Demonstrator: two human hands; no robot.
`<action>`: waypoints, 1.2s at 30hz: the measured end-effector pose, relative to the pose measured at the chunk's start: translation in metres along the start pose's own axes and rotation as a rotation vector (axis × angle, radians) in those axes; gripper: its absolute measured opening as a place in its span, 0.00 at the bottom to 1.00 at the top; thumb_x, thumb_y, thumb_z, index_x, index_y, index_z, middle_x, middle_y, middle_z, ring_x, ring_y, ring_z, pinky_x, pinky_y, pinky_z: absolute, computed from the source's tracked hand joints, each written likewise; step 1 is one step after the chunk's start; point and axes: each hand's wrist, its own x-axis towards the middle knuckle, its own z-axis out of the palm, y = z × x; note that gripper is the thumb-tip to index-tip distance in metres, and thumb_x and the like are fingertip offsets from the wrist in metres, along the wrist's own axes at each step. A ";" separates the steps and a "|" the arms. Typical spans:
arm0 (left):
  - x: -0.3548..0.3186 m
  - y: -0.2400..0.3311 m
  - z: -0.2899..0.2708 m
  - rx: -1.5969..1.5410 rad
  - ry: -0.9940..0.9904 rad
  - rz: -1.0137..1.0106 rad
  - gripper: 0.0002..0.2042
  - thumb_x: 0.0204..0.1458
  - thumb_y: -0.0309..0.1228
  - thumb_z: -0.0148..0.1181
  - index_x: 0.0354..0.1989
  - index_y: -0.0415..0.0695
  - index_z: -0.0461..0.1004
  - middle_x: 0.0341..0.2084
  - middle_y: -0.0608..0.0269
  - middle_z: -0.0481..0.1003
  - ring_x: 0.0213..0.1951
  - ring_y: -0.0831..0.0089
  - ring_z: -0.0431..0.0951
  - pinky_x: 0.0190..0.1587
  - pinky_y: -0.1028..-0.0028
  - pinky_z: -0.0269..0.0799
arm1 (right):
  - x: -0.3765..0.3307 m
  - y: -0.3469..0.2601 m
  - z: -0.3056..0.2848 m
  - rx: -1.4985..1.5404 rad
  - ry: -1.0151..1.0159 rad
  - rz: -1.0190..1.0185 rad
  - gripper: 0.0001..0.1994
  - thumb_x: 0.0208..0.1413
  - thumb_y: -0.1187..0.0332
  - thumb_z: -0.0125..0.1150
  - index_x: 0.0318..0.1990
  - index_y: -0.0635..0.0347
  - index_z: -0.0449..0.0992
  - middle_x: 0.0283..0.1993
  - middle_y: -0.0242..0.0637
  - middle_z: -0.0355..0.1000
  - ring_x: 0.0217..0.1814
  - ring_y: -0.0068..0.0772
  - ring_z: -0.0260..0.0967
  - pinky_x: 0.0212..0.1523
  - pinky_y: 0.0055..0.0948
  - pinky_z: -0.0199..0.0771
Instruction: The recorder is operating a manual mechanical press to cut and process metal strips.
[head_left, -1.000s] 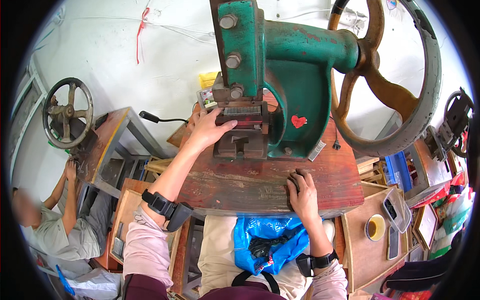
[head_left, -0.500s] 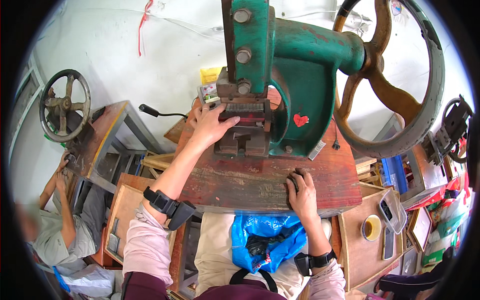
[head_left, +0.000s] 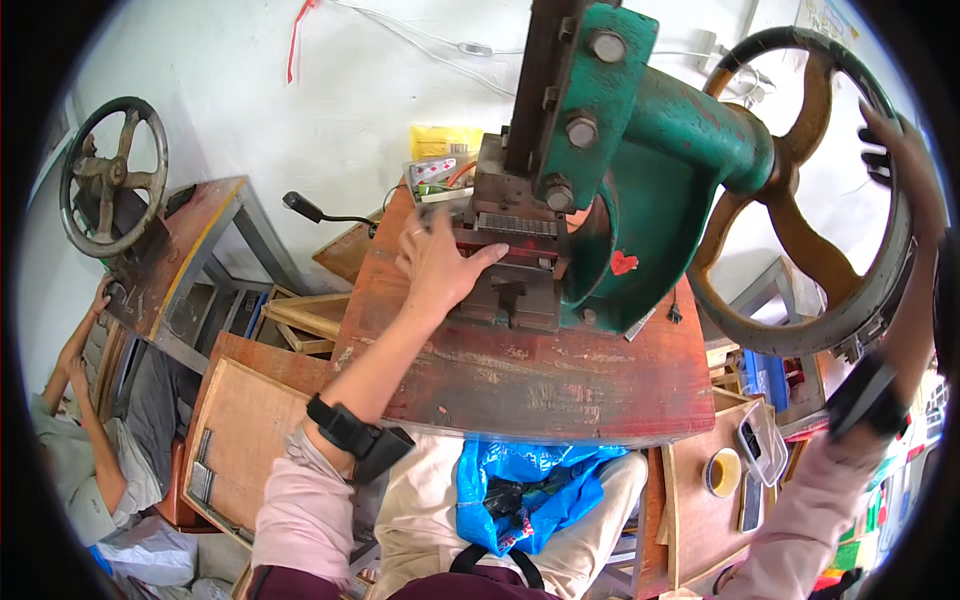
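Gripping flywheel; yellow package behind green press.

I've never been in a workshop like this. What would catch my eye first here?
The big green press standing on the worn red table dominates the middle. At the right its large spoked flywheel is gripped at the rim by the person's right hand, while the left hand rests at the die block under the ram. A blue plastic bag lies in the person's lap.

Green press: column top cut by upper edge | left hand: fingertips hidden under die block | right hand: blurred on flywheel rim | co-worker: mostly cut by left edge | bench: near edge overhangs blue bag, hiding part of it
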 end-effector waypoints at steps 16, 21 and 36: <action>0.005 -0.028 0.010 -0.988 -0.254 -0.175 0.22 0.41 0.39 0.71 0.40 0.34 0.76 0.34 0.60 0.77 0.34 0.78 0.73 0.36 0.76 0.68 | -0.164 0.050 0.099 0.826 0.313 0.195 0.15 0.51 0.57 0.65 0.33 0.60 0.72 0.20 0.28 0.64 0.20 0.19 0.62 0.23 0.17 0.63; 0.004 -0.020 0.012 -1.045 -0.293 -0.159 0.22 0.41 0.38 0.71 0.40 0.35 0.76 0.34 0.61 0.77 0.34 0.78 0.73 0.36 0.76 0.69 | -0.103 0.026 0.035 0.648 0.264 0.212 0.16 0.51 0.52 0.63 0.25 0.54 0.73 0.15 0.24 0.57 0.17 0.16 0.55 0.20 0.17 0.54; 0.004 -0.024 0.007 -0.955 -0.352 -0.129 0.27 0.43 0.41 0.70 0.47 0.36 0.71 0.43 0.59 0.74 0.45 0.72 0.72 0.48 0.72 0.67 | -0.102 0.016 0.031 0.429 0.155 0.110 0.19 0.51 0.51 0.62 0.36 0.60 0.78 0.17 0.24 0.61 0.17 0.15 0.57 0.20 0.16 0.55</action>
